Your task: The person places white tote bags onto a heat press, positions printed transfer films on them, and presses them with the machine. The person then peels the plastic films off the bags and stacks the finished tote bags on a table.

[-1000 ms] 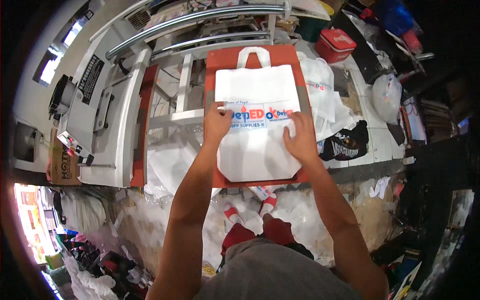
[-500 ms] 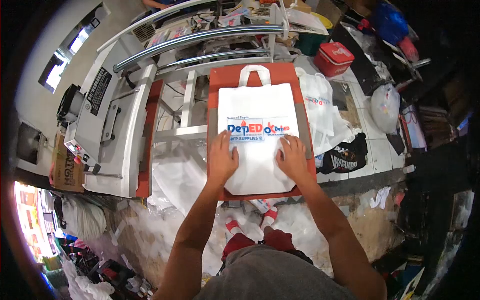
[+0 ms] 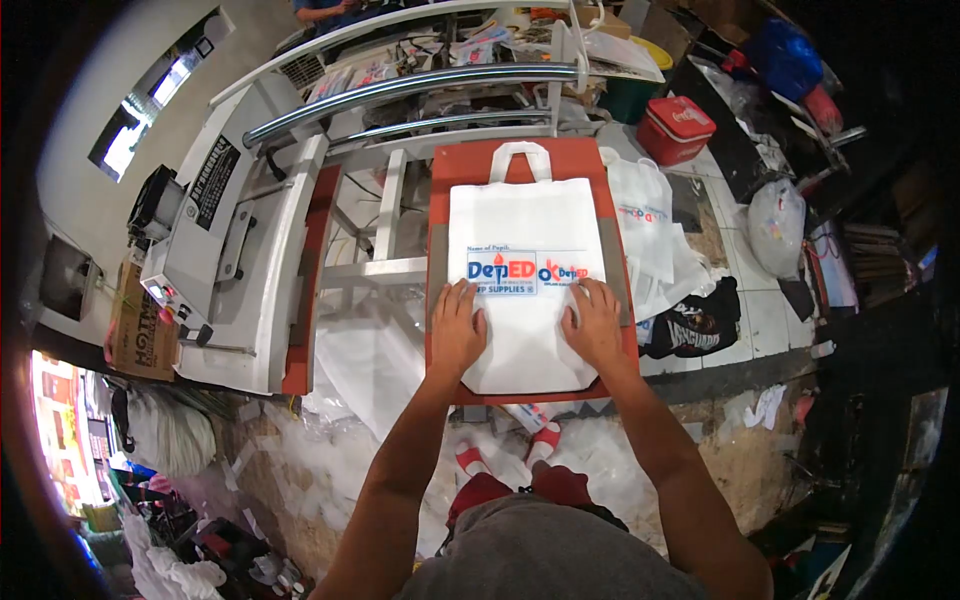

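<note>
A white bag [image 3: 520, 345] with a looped handle lies flat on a red-brown board [image 3: 612, 215]. Blue and red print, "DepED" and "SUPPLIES", crosses its middle. My left hand [image 3: 459, 330] rests on the bag's left edge beside the print, fingers apart and thumb toward the middle. On the right edge, just under the smaller print, my right hand [image 3: 593, 322] lies with its fingers spread. Neither hand grips anything. The bag's handle points away from me at the board's far end.
Left of the board stands a press machine [image 3: 215, 215] with a metal bar [image 3: 410, 88] reaching across behind. More white bags [image 3: 640, 215] and a black cloth [image 3: 700, 325] lie to the right, near a red cooler [image 3: 677, 130]. At the top is another person's arm [image 3: 322, 13].
Both my hands have slid down along the bag's sides, toward me, since the earliest frame. The camera view has shifted, and another person's arm shows more at the top.
</note>
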`<state>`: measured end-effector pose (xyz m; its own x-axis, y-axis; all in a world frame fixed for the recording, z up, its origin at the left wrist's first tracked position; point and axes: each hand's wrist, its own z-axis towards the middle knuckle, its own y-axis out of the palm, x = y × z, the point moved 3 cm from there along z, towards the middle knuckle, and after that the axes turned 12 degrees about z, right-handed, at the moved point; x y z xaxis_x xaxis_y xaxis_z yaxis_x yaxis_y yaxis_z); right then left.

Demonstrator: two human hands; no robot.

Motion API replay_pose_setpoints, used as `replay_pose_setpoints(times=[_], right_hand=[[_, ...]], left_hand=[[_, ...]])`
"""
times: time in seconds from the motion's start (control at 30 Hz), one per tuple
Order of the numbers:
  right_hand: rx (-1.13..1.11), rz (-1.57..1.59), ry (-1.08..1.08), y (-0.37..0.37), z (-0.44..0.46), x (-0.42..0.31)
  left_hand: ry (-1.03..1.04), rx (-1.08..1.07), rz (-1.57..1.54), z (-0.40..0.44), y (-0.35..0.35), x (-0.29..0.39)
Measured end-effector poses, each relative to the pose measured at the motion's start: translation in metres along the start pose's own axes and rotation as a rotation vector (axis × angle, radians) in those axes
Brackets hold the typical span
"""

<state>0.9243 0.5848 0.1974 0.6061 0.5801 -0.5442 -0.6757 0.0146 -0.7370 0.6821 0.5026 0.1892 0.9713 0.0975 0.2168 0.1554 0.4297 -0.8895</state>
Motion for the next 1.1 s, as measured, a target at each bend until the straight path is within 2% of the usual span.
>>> replay_pose_setpoints(times=[0.3,0.73,0.9,0.97,1.0,1.03,1.07,1.1], right_hand=[[-0.016,-0.013,0.009,0.001,0.001,-0.002],[-0.001,-0.008,0.003,0.002,-0.001,0.001],[-0.013,0.011,0.010,-0.006,0.001,-0.001],[0.062,0.187,0.050,-0.021,0.005,0.001],[0.138,0.142,-0.020,-0.022,0.002,0.017],[0.214,0.145,0.022,-0.028,-0.009,0.034],[0.199,0.345,0.153,-0.045,-0.015,0.045],[0.280,0.215,0.300,-0.068,-0.024,0.030]], left_hand=[[0.018,0.084,-0.033,0.000,0.000,0.000],[-0.006,0.037,-0.029,-0.001,0.001,-0.002],[-0.025,0.031,-0.128,0.002,-0.011,-0.003],[-0.056,0.045,-0.200,-0.001,-0.027,-0.010],[-0.092,0.056,-0.263,-0.004,-0.039,-0.020],[-0.101,0.063,-0.293,-0.006,-0.067,-0.027],[-0.130,0.080,-0.305,-0.011,-0.097,-0.037],[-0.051,0.207,-0.255,-0.014,-0.125,-0.055]])
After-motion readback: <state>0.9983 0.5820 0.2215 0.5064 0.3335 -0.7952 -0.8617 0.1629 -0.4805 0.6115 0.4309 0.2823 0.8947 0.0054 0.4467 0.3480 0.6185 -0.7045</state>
